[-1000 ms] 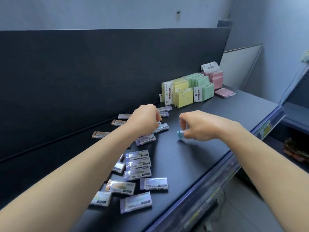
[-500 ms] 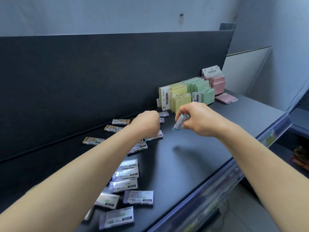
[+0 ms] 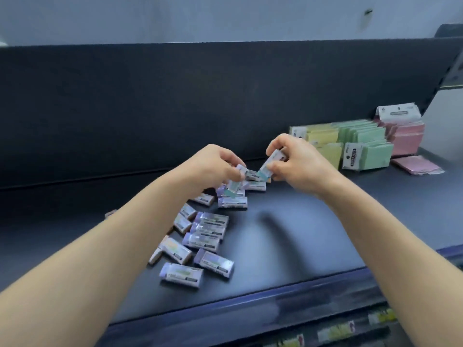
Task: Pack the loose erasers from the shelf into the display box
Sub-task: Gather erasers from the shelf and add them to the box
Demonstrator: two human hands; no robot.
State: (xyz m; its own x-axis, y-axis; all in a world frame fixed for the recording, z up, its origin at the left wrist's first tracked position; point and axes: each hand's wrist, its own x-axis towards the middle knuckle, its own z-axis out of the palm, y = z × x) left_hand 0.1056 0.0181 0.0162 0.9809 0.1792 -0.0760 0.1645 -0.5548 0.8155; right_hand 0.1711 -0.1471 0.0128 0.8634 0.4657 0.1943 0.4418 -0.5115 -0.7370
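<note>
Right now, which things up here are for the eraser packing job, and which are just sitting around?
For the job:
- left hand gripping the first eraser
- right hand pinching the second eraser
- loose erasers on the shelf
The display box is not in view.

Just lying about:
- yellow packs
- green packs
- pink packs
- flat pink pack

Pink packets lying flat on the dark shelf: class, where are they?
The flat pink packets lie at the far right of the dark shelf in the head view, right of the upright green packs, in front of the pink stack.
</note>
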